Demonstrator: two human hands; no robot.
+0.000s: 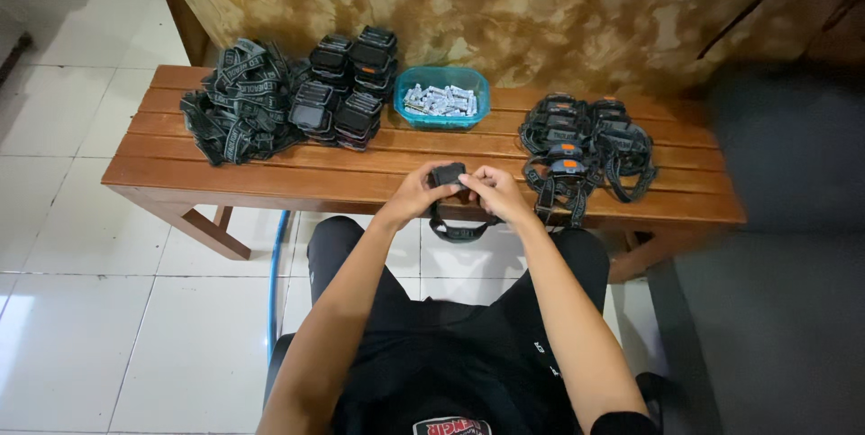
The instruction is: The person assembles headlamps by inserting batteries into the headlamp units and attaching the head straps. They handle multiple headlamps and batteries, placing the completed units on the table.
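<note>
Item: small black lamp unit [448,174] w/ dark strap [458,230] hanging in a loop below it. Held just above front edge of wooden worktop [270,174], approx. centre.
L hand [416,195]: fingers pinching unit's left side.
R hand [494,192]: fingers pinching its right side.
On worktop, rel. to blue tub of small batteries [442,97] at back centre:
- left, touching: stacked black lamp bodies [347,84]
- far left: heap of grey-green straps [239,102]
- right: pile of strapped headlamps [586,147], orange accents.
</note>
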